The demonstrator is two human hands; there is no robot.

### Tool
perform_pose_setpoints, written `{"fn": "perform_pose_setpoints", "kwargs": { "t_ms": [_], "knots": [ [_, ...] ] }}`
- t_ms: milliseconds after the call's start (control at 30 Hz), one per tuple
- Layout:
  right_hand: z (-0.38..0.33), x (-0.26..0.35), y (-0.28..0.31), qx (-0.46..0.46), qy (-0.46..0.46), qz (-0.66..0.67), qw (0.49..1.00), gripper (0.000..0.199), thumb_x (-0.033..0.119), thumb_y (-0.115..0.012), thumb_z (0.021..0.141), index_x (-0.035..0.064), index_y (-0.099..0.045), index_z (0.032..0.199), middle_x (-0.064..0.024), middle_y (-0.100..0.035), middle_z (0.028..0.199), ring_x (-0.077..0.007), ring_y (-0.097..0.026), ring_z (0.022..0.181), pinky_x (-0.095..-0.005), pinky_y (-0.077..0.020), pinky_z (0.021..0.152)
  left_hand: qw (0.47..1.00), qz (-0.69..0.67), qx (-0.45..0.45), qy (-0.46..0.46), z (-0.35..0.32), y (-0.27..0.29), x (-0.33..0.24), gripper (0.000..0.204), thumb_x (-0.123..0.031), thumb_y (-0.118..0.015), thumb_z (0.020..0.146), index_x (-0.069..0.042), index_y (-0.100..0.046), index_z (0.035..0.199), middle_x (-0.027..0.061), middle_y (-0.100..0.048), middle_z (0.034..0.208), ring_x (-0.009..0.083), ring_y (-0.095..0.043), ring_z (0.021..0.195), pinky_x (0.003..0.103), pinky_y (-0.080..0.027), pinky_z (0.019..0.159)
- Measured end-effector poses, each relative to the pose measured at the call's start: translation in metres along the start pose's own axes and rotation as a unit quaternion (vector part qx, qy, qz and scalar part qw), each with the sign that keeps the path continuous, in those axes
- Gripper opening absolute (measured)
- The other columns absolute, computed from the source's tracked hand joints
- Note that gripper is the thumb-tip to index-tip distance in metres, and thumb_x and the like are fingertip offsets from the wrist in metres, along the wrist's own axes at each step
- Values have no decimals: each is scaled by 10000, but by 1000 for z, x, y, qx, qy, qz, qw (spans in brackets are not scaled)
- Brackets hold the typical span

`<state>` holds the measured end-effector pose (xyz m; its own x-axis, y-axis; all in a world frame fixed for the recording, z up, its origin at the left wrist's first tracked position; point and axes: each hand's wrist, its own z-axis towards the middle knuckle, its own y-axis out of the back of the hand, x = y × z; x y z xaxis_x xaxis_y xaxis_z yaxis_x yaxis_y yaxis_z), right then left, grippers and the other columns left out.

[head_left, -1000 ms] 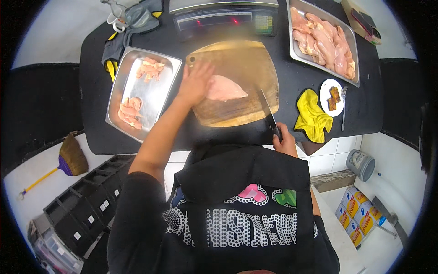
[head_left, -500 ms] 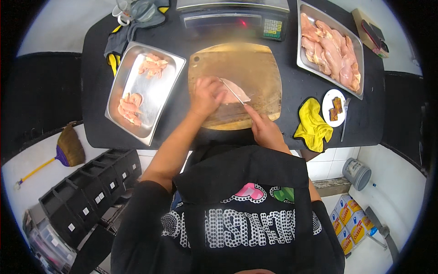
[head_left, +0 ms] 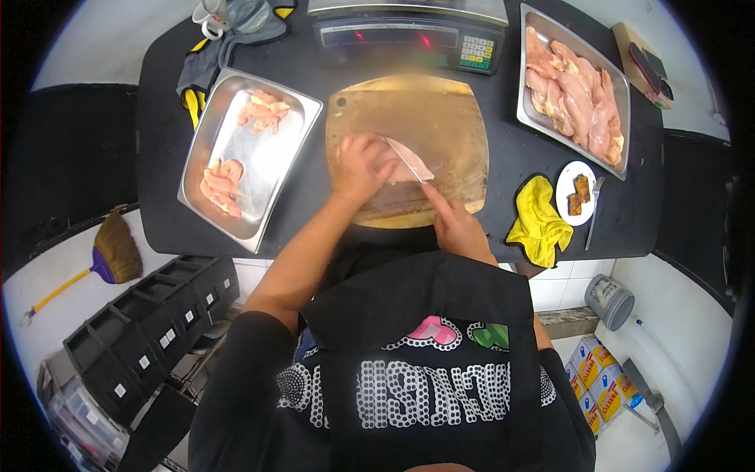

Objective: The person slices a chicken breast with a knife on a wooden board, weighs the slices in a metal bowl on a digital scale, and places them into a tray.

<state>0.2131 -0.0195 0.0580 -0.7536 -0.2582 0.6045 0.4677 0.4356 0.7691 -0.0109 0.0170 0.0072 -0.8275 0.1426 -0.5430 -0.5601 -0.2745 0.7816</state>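
Observation:
A raw chicken breast (head_left: pixel 410 166) lies on the wooden cutting board (head_left: pixel 409 102) in front of me. My left hand (head_left: pixel 362 167) holds its left end down, fingers bent over the meat and partly hiding it. The knife (head_left: pixel 404 160) has its thin blade laid slantwise across the breast. Its handle is wrapped in my right hand (head_left: pixel 458 228), at the board's near right edge, with the index finger stretched along toward the blade.
Left of the board stands a metal tray (head_left: pixel 263 169) with two small heaps of chicken strips (head_left: pixel 222 189). At the far right, another tray (head_left: pixel 525 110) holds several chicken breasts (head_left: pixel 578 98). A scale (head_left: pixel 393 39), yellow cloth (head_left: pixel 539 224), plate (head_left: pixel 565 193) and fork (head_left: pixel 594 214) surround the board.
The whole view has shifted slightly. Both hands keep nearly the same place on the breast and the knife, and the blade still lies across the meat.

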Motion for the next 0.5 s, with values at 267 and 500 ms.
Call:
{"fn": "perform_pose_setpoints", "kwargs": {
  "t_ms": [267,500],
  "knots": [
    [0,9,2,0,-27,26,999,544,47,-525,873,249,-445,1372,-204,-543,842,-415,-594,770,-473,-480,682,1000,13,3,6,0,-2,1,270,-214,-787,631,-131,-685,867,23,-607,986,272,-527,957,378,-422,848],
    [-2,9,4,4,-23,43,999,563,83,-508,880,275,-410,1400,-220,-556,900,-410,-605,759,-477,-488,682,1000,8,4,8,-2,-3,4,292,-231,-787,635,-139,-683,891,16,-604,999,267,-524,970,384,-416,850]
  ]
}}
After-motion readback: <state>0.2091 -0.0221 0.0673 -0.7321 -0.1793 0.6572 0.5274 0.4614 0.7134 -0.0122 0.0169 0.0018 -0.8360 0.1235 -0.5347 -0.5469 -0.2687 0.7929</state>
